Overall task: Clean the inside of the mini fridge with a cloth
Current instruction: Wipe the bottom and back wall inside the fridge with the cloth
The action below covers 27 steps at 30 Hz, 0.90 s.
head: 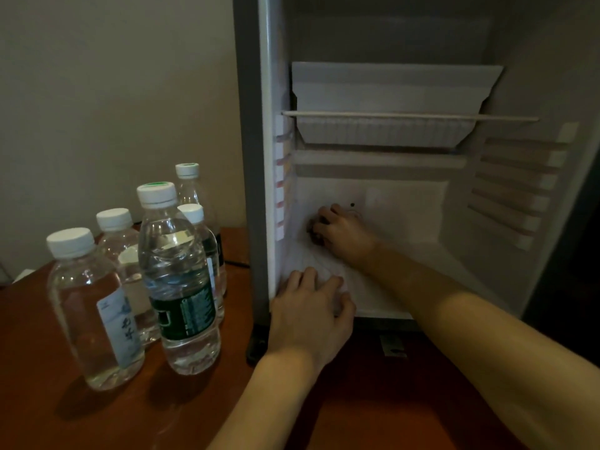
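Both hands reach into the open fridge point(422, 196), the right one wiping with a cloth.

The right hand point(344, 233) is deep inside, low against the back wall near the left corner, its fingers curled round a small dark cloth point(314, 231) pressed to the white lining. The left hand point(311, 306) rests at the front left corner of the fridge floor, fingers loosely bent over the lip and holding nothing. Above them a wire shelf point(409, 116) spans the interior under a white tray point(389, 92), and shelf rails point(513, 190) line the right wall. Five water bottles point(177, 274) with white caps stand close together on the brown surface point(97, 423), just left of the fridge.
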Each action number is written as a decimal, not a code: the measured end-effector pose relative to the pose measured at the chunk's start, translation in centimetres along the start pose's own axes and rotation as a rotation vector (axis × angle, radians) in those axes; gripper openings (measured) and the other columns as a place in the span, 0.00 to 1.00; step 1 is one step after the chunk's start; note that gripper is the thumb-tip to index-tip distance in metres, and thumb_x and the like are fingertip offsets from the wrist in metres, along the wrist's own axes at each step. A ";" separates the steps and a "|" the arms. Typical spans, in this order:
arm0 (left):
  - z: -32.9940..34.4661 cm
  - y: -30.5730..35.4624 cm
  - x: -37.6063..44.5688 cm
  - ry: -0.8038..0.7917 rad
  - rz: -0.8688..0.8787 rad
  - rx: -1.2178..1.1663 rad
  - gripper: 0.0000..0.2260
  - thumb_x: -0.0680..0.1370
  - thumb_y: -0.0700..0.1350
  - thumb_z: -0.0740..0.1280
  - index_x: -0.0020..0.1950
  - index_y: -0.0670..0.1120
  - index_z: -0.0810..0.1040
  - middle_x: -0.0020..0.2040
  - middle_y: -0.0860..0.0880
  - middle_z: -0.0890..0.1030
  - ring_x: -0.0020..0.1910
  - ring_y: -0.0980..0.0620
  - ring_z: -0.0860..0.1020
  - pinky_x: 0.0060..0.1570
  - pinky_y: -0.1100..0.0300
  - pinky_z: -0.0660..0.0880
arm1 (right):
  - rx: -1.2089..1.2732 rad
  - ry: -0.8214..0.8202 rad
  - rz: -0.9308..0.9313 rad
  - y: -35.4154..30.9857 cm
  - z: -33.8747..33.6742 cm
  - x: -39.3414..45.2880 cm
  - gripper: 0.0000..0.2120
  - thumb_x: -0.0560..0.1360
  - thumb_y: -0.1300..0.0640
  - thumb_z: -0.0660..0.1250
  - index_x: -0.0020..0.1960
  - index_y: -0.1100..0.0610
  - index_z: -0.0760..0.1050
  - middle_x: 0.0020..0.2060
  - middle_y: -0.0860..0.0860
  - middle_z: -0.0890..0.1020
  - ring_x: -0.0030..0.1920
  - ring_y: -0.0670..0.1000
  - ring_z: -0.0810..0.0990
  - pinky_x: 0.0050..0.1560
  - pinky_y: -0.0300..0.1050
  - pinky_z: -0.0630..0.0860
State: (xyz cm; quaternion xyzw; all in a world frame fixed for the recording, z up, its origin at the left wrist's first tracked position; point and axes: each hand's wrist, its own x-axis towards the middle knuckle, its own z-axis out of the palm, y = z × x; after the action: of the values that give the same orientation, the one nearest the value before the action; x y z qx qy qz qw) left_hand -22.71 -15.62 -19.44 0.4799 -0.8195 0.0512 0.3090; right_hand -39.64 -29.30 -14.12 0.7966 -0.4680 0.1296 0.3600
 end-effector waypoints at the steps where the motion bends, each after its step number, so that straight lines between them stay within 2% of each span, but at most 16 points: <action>1: 0.0 0.0 0.1 -0.009 0.001 0.005 0.25 0.80 0.61 0.47 0.70 0.58 0.75 0.62 0.52 0.75 0.61 0.50 0.70 0.59 0.54 0.71 | 0.008 0.002 -0.003 0.0 -0.2 0.0 0.13 0.62 0.61 0.79 0.45 0.57 0.83 0.45 0.56 0.79 0.41 0.59 0.77 0.27 0.43 0.73; 4: 0.0 0.0 0.0 -0.022 0.001 -0.004 0.25 0.80 0.62 0.47 0.71 0.59 0.73 0.63 0.52 0.74 0.63 0.51 0.69 0.60 0.55 0.70 | 0.016 -0.013 -0.007 0.3 -0.7 0.1 0.11 0.65 0.61 0.77 0.47 0.59 0.83 0.46 0.58 0.79 0.43 0.61 0.77 0.27 0.48 0.76; 7: -0.2 0.0 0.0 -0.015 -0.004 -0.008 0.26 0.79 0.62 0.46 0.71 0.59 0.73 0.63 0.52 0.74 0.63 0.50 0.70 0.59 0.54 0.71 | -0.014 -0.085 0.001 0.5 -2.3 0.7 0.13 0.72 0.61 0.71 0.55 0.62 0.81 0.54 0.62 0.76 0.52 0.65 0.75 0.37 0.57 0.79; 9: -0.2 0.2 0.0 -0.025 -0.007 0.006 0.26 0.79 0.62 0.46 0.71 0.59 0.73 0.63 0.52 0.74 0.64 0.51 0.69 0.60 0.54 0.71 | -0.078 -0.083 0.030 1.4 -4.0 1.3 0.15 0.72 0.63 0.70 0.58 0.63 0.79 0.58 0.63 0.75 0.57 0.66 0.73 0.39 0.57 0.78; 12: -0.2 0.3 0.0 -0.039 -0.012 0.036 0.26 0.79 0.63 0.45 0.72 0.60 0.72 0.64 0.52 0.73 0.65 0.51 0.68 0.62 0.55 0.70 | -0.142 0.015 0.058 2.8 -6.0 2.1 0.13 0.66 0.66 0.74 0.50 0.63 0.81 0.51 0.61 0.78 0.51 0.64 0.77 0.30 0.51 0.76; 16: 0.0 0.1 -0.1 -0.031 -0.013 0.041 0.23 0.81 0.62 0.49 0.71 0.60 0.71 0.63 0.52 0.73 0.63 0.51 0.69 0.61 0.54 0.71 | -0.161 0.033 0.079 3.5 -5.6 2.3 0.15 0.62 0.66 0.75 0.49 0.63 0.81 0.50 0.62 0.78 0.51 0.65 0.77 0.29 0.53 0.79; 19: 0.1 0.1 0.0 -0.022 -0.012 0.046 0.26 0.79 0.63 0.45 0.72 0.60 0.72 0.63 0.52 0.74 0.63 0.51 0.69 0.59 0.54 0.72 | -0.092 0.099 0.106 2.2 -4.2 1.3 0.15 0.59 0.67 0.78 0.45 0.63 0.82 0.46 0.62 0.79 0.44 0.64 0.79 0.27 0.47 0.75; 21: 0.2 0.1 0.0 -0.023 -0.002 0.043 0.28 0.78 0.63 0.43 0.72 0.59 0.71 0.63 0.52 0.73 0.63 0.52 0.68 0.60 0.54 0.72 | -0.087 0.071 0.074 0.8 -2.3 0.1 0.14 0.59 0.65 0.79 0.44 0.61 0.82 0.46 0.60 0.80 0.43 0.63 0.79 0.28 0.47 0.74; 24: 0.3 0.0 0.0 -0.012 0.004 0.047 0.27 0.79 0.62 0.44 0.72 0.59 0.72 0.63 0.53 0.74 0.63 0.52 0.68 0.60 0.55 0.71 | -0.039 0.008 0.056 -0.1 -0.2 -0.9 0.11 0.62 0.63 0.78 0.43 0.58 0.82 0.46 0.58 0.78 0.45 0.61 0.77 0.32 0.51 0.76; 27: 0.4 0.0 0.1 -0.017 0.002 0.041 0.27 0.79 0.63 0.44 0.71 0.59 0.72 0.64 0.53 0.74 0.63 0.52 0.68 0.61 0.55 0.70 | -0.027 -0.030 0.033 0.2 -0.2 -0.4 0.08 0.65 0.64 0.75 0.44 0.59 0.82 0.46 0.58 0.78 0.46 0.61 0.76 0.31 0.53 0.77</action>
State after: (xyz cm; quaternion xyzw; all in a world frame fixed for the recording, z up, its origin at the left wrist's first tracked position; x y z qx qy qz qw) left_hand -22.94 -15.89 -19.72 0.4857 -0.8213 0.0643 0.2922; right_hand -39.95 -28.95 -14.08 0.7857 -0.4880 0.1170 0.3616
